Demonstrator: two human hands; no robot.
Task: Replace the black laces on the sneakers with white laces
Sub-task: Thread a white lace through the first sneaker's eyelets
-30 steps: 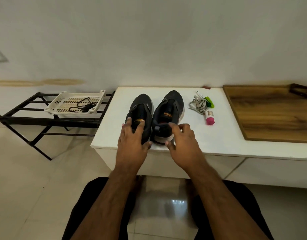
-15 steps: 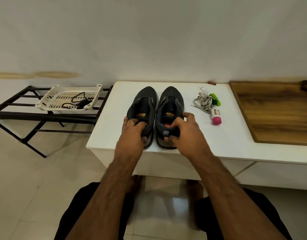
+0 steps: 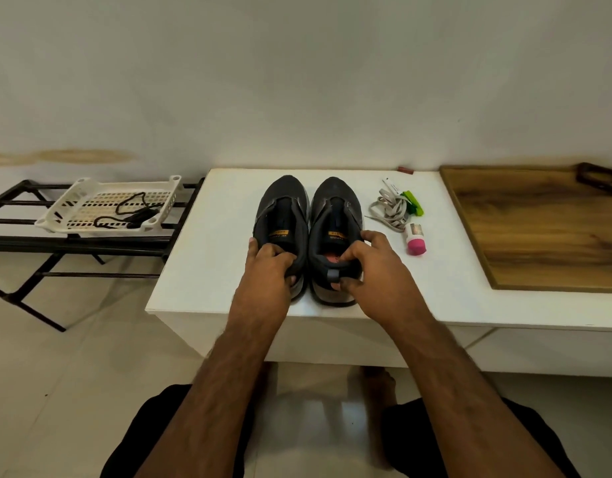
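Two dark grey sneakers stand side by side on the white table (image 3: pixel 201 270), toes toward the wall, with no laces in them. My left hand (image 3: pixel 268 270) grips the heel of the left sneaker (image 3: pixel 280 215). My right hand (image 3: pixel 370 267) grips the heel of the right sneaker (image 3: pixel 335 215), thumb over the back tab. A bundle of white laces (image 3: pixel 389 208) lies on the table just right of the shoes. Black laces (image 3: pixel 132 212) lie in a white plastic basket (image 3: pixel 70 212) to the left.
The basket sits on a black metal rack (image 3: pixel 18 243) left of the table. A green clip (image 3: pixel 413 203) and a small pink-capped bottle (image 3: pixel 416 240) lie beside the white laces. A wooden board (image 3: pixel 546 229) covers the table's right part. My knees are below the front edge.
Both hands went from resting on the shoes' heels to gripping them. The sneakers were straightened and now stand parallel, a little farther from the table's front edge.
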